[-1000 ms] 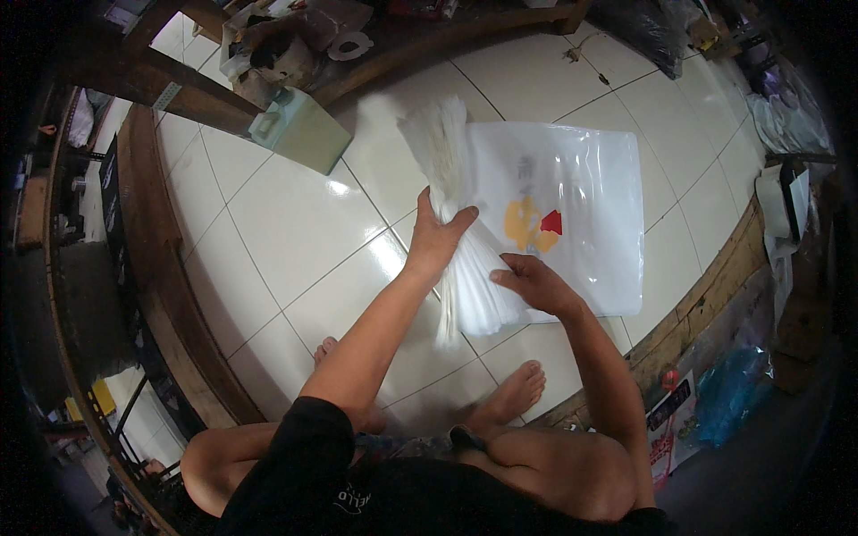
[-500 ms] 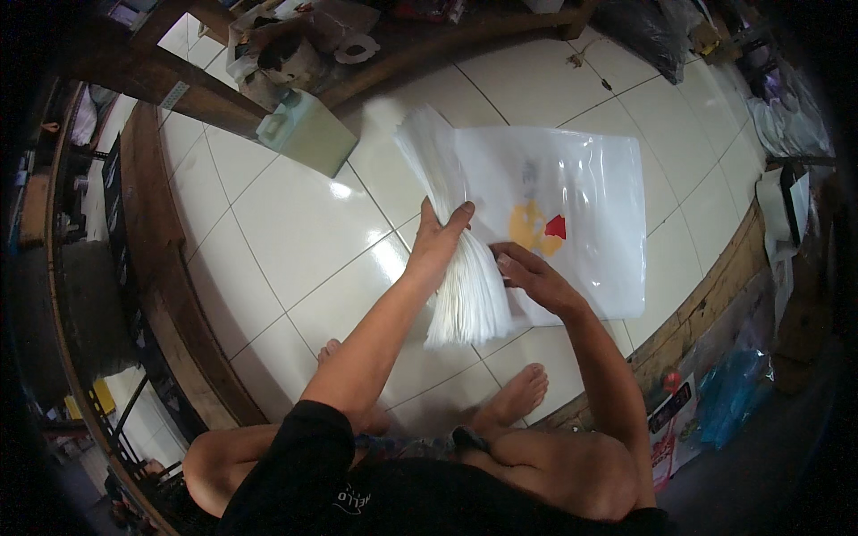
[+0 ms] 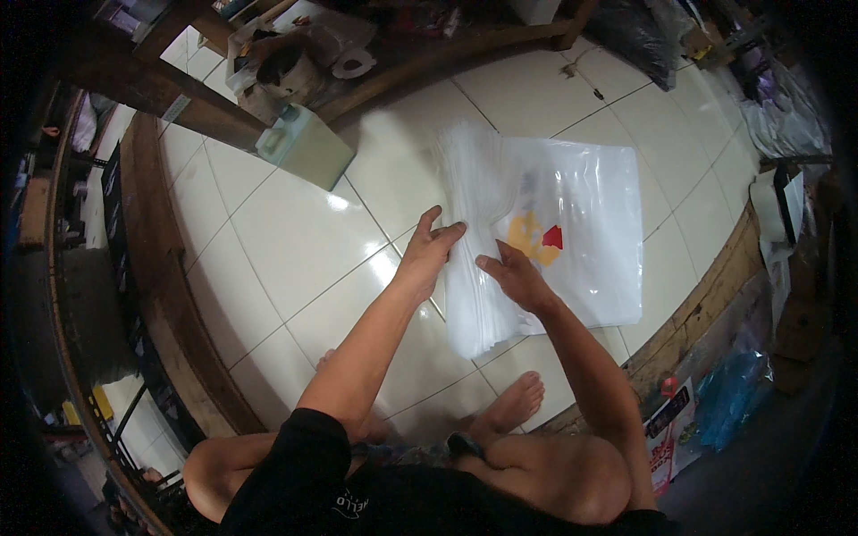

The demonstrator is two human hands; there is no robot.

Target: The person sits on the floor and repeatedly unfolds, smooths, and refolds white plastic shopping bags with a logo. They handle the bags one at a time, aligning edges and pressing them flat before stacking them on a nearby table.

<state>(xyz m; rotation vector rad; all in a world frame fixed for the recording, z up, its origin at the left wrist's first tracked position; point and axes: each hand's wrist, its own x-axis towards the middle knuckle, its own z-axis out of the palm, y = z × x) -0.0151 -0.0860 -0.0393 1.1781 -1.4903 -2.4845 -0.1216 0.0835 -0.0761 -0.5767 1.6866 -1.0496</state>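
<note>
1. A stack of clear plastic bags (image 3: pixel 545 241) with a yellow and red print lies flat on the white tiled floor (image 3: pixel 268 250), just ahead of the seated person's bare foot (image 3: pixel 514 402).
2. The left hand (image 3: pixel 429 255) rests open, fingers spread, on the stack's fanned left edge; its grip closes on nothing.
3. The right hand (image 3: pixel 514 272) presses flat on top, beside the print, also holding nothing.
4. The bags look thin, light, limp and slippery; sheets would likely slide apart, so pinching the bunched left edge seems the surest hold.
5. Bare tiles lie open to the left; a pale green box (image 3: pixel 304 147) sits well apart, and a wooden border (image 3: pixel 706 286) runs near the stack's right side.
</note>
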